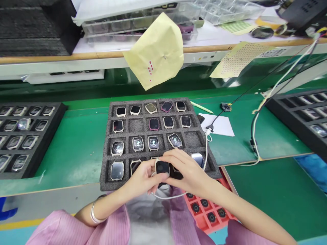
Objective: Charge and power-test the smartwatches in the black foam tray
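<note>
A black foam tray [107, 160] with square pockets lies on the green bench and holds several smartwatch bodies. Both my hands meet over its front row. My left hand [143, 178] and my right hand [187, 170] pinch one white-framed watch body [162, 167] with a dark screen between their fingertips. A white cable [206, 149] runs from a plug near the tray's right side down under my hands. A silver bracelet [94, 212] is on my left wrist.
Another black foam tray [51, 131] of watch bodies lies at the left, a third tray [288, 112] at the right. A red tray [204, 207] of round black parts sits under my right forearm. White paper [222, 125], a yellow sheet [155, 51] and cables [255, 136] lie behind.
</note>
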`<control>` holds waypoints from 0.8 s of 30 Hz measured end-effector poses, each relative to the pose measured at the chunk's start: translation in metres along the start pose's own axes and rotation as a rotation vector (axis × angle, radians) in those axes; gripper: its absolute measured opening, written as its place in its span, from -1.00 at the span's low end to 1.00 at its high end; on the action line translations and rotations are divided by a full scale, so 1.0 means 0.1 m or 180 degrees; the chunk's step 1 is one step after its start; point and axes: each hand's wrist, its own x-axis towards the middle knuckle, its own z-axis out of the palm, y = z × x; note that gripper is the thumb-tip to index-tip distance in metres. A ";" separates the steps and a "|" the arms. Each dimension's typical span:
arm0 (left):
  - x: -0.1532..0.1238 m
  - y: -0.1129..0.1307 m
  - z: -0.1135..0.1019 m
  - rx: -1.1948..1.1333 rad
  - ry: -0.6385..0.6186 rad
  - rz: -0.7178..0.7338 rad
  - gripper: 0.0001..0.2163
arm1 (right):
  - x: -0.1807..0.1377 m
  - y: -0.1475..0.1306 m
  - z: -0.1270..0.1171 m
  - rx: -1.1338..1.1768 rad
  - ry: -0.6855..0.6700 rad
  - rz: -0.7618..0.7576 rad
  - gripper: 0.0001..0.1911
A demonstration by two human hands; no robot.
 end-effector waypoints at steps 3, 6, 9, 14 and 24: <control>-0.01 0.03 0.00 -0.0023 -0.0022 -0.0002 -0.64 | -0.01 0.02 0.00 0.0244 0.0020 -0.0048 -0.65; -0.02 0.05 0.01 -0.0049 -0.0002 -0.0023 -0.64 | -0.02 0.05 0.01 0.0482 0.0060 -0.0042 -0.62; -0.02 0.06 0.01 -0.0041 0.0019 -0.0063 -0.62 | -0.02 0.07 0.03 0.0565 0.0114 -0.0014 -0.59; -0.02 0.05 0.01 -0.0030 0.0072 -0.0126 -0.59 | -0.03 0.08 0.04 0.0625 0.0117 0.0019 -0.57; -0.02 0.03 0.00 0.0086 0.0057 -0.0102 -0.57 | -0.06 0.08 0.04 0.0647 0.0140 0.0056 -0.59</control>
